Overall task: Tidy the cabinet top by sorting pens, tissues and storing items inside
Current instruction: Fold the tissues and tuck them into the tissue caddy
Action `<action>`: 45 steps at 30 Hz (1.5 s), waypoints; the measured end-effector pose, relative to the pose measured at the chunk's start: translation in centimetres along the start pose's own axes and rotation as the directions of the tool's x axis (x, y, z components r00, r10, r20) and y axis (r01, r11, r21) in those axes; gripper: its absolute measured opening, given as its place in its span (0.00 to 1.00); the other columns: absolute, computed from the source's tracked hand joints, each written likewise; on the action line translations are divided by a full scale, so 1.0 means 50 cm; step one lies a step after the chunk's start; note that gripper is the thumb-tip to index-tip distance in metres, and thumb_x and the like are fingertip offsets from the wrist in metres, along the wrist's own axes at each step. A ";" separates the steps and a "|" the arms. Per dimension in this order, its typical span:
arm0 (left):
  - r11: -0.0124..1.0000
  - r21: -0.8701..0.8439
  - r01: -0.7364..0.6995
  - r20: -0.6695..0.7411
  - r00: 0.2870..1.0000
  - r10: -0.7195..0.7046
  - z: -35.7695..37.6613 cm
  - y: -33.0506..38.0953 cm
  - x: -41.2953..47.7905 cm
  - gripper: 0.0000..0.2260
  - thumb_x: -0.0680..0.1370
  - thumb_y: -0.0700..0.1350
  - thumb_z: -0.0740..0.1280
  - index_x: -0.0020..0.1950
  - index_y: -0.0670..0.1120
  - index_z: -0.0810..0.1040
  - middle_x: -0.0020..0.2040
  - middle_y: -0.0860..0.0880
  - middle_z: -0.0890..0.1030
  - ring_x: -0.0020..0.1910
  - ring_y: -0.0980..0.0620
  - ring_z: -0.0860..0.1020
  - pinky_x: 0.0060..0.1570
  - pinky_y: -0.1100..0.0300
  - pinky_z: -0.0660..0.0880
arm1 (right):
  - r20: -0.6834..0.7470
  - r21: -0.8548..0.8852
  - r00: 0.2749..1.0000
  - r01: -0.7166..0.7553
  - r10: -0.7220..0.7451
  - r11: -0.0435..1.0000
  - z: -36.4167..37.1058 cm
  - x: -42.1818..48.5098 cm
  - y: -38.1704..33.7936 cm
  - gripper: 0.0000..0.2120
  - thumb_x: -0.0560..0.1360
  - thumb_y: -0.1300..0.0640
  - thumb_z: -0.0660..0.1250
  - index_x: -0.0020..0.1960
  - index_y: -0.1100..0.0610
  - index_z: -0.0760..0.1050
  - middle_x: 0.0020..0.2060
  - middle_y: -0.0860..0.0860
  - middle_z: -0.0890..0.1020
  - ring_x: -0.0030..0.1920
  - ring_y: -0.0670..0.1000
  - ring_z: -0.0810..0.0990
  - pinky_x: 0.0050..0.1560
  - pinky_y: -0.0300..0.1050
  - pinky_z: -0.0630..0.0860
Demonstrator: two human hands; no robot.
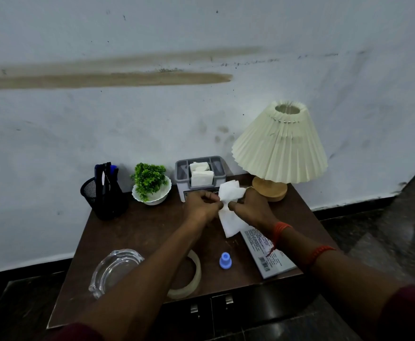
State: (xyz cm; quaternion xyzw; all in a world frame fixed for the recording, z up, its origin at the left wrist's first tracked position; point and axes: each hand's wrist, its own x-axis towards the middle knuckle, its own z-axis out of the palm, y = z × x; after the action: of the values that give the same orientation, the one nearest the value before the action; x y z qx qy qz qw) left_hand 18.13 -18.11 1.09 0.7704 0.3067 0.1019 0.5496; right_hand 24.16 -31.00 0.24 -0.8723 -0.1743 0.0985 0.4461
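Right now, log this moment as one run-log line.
left hand: shut on tissue | right hand: shut on tissue | pens: stored

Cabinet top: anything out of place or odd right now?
Loose items still sit at the front: a tape roll, a blue cap, a glass ashtray and a printed box lying askew near the right edge. Both hands, left hand and right hand, hold a crumpled tissue. Nothing looks spilled or broken.

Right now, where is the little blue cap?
In the head view, the little blue cap stands on the cabinet top near its front edge, between the tape roll to its left and the printed box to its right.
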 end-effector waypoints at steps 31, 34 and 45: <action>0.950 -0.230 -0.211 0.009 0.976 0.219 -0.136 0.099 0.008 0.06 0.79 0.40 0.69 0.53 0.40 0.80 0.49 0.40 0.83 0.40 0.50 0.81 0.49 0.48 0.80 | -0.248 -0.443 0.897 0.231 -0.366 0.866 -0.124 0.085 -0.296 0.14 0.69 0.56 0.68 0.53 0.58 0.77 0.50 0.58 0.81 0.52 0.60 0.78 0.44 0.45 0.71; 0.907 -0.420 -0.043 0.114 0.988 0.100 -0.112 0.124 0.005 0.07 0.81 0.45 0.63 0.50 0.43 0.80 0.52 0.43 0.82 0.45 0.50 0.80 0.49 0.56 0.76 | -0.255 -0.445 0.910 0.190 -0.327 0.875 -0.113 0.104 -0.302 0.13 0.70 0.60 0.66 0.54 0.61 0.74 0.51 0.59 0.80 0.53 0.62 0.78 0.43 0.45 0.69; 0.838 -0.529 0.129 0.232 0.973 -0.004 -0.067 0.139 0.032 0.24 0.83 0.57 0.56 0.71 0.42 0.72 0.69 0.44 0.75 0.67 0.45 0.74 0.63 0.53 0.70 | -0.230 -0.506 0.932 0.133 -0.282 0.852 -0.091 0.122 -0.294 0.14 0.71 0.66 0.64 0.56 0.63 0.72 0.54 0.63 0.78 0.53 0.64 0.78 0.47 0.47 0.74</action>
State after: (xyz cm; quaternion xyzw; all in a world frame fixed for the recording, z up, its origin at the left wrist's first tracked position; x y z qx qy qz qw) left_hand 20.27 -16.01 8.36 0.5792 0.2291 0.0785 0.7784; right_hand 28.09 -24.05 14.75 -0.9360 -0.2187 -0.1287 0.2439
